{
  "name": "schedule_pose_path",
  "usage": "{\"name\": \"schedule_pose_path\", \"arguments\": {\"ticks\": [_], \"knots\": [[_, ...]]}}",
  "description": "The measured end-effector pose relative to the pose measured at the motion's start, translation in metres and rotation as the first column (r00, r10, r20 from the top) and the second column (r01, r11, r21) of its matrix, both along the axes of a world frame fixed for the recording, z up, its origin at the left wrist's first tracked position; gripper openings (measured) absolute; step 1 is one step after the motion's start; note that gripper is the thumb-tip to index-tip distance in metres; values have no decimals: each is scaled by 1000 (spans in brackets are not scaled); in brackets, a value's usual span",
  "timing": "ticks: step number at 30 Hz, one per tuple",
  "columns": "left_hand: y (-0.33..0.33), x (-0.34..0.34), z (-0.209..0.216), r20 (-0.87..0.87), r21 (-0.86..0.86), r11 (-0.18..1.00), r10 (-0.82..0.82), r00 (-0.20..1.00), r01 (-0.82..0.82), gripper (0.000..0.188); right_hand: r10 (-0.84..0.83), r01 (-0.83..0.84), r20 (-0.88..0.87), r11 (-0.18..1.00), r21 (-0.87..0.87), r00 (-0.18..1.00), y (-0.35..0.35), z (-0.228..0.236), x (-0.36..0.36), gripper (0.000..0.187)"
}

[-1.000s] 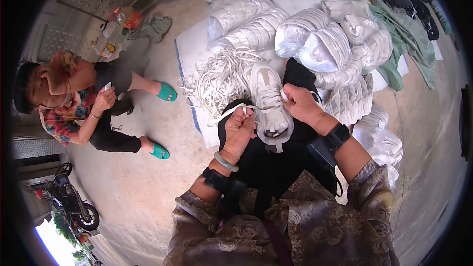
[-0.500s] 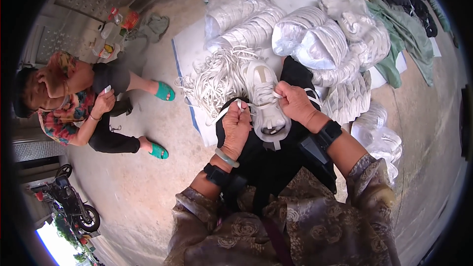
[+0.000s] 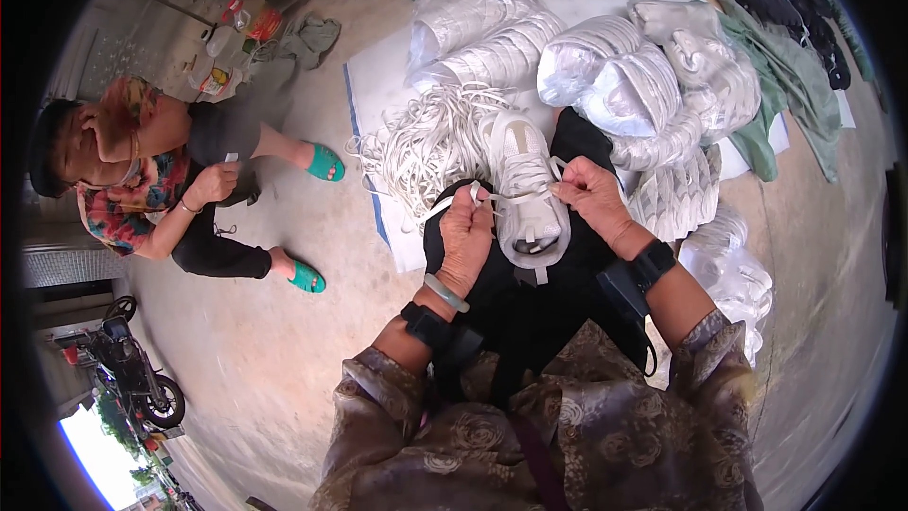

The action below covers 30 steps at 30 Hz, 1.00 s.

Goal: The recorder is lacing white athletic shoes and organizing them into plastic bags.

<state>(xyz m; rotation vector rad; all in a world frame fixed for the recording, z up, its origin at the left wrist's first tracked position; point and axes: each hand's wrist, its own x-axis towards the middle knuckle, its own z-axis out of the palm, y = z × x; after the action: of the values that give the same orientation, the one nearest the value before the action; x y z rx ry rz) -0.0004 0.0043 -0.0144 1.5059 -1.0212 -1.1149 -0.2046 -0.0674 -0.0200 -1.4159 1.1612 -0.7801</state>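
A pale sneaker (image 3: 532, 218) rests on my black-clad lap, its heel toward me and its toe pointing away. With fingers pinched, my left hand (image 3: 466, 238) grips one end of a white shoelace (image 3: 511, 199) just left of the shoe. On the other side, my right hand (image 3: 594, 197) is closed on the lace near the upper eyelets. Between the two hands the lace runs across the tongue. A loose heap of white shoelaces (image 3: 426, 147) lies just beyond my left hand.
Plastic-wrapped stacks of pale shoe parts (image 3: 615, 76) cover a white sheet (image 3: 388, 220) ahead. Green cloth (image 3: 771, 85) lies at the far right. A seated person (image 3: 151, 170) in green slippers is at left, a motorcycle (image 3: 132, 369) behind. Bottles (image 3: 222, 43) stand by the wall.
The view has shifted slightly, moving the scene a little to the right. My right hand has come down a bit beside the shoe, and the lace now stretches across between both hands.
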Motion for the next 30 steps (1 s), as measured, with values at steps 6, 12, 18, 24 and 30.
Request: {"name": "schedule_pose_path", "arguments": {"ticks": [6, 12, 18, 24, 30], "knots": [[2, 0, 1, -33, 8, 1000, -25, 999, 25, 14, -26, 10, -186, 996, -86, 982, 2, -5, 1, 17], [5, 0, -10, 12, -75, 997, -21, 1000, 22, 12, -18, -40, -182, 950, -310, 983, 7, -3, 4, 15], [1, 4, -12, 52, -69, 994, -76, 996, 80, 14, -99, -40, -332, 921, -387, 938, 13, 9, 6, 17], [-1, -4, -14, -3, -81, 995, 58, 998, -58, 11, -36, -449, -564, 566, -692, 825, 24, 45, 14, 7], [-11, -9, -20, 136, -155, 984, 111, 985, -89, 14, -39, -470, -602, 585, -661, 798, 29, 50, 35, 23]]}}
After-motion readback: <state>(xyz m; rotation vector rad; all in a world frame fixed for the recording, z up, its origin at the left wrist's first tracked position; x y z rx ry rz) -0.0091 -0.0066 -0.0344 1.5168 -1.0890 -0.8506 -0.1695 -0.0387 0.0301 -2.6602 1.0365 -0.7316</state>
